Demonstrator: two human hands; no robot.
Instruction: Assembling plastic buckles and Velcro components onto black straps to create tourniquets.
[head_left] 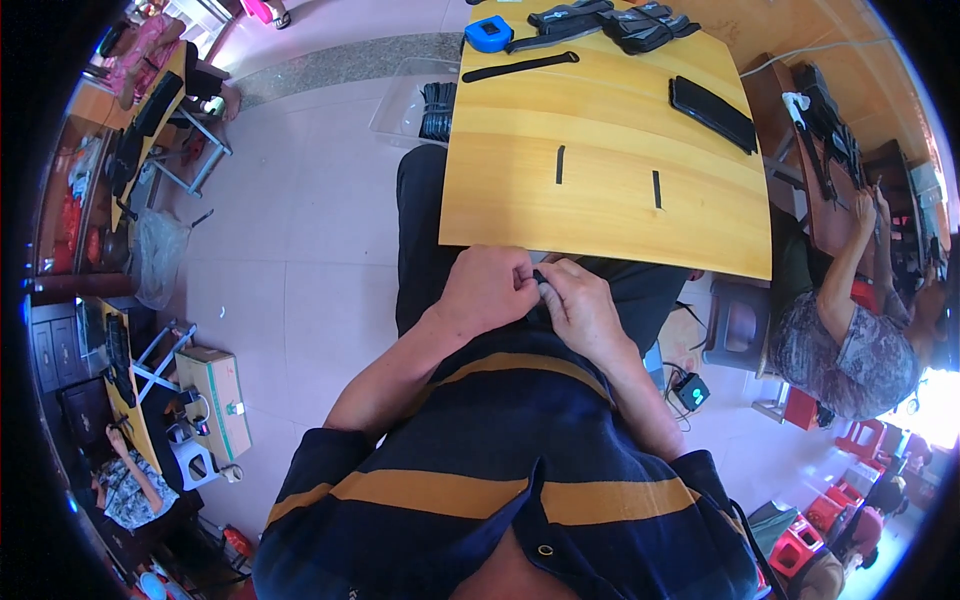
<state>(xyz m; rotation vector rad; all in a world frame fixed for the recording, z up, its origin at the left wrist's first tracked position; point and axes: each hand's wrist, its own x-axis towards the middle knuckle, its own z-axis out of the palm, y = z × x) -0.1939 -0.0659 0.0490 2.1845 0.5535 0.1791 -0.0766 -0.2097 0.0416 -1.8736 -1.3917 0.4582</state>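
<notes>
left hand (pixel 487 290): pinching small black piece (pixel 540 280) at table edge
right hand (pixel 580 305): fingertips pinched on same piece
table (pixel 600 215): two short black strips (pixel 560 164) lying apart

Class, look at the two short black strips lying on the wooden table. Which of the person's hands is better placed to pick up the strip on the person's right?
Probably the right hand. It sits almost directly below the right strip, while the left hand lies nearer the left strip. Both hands pinch a small dark piece at the table edge, so one must let go.

Yellow wooden table (pixel 520 190), black straps (pixel 559 164), blue tape measure (pixel 488 33), navy shirt with orange stripes (pixel 500 450)
</notes>
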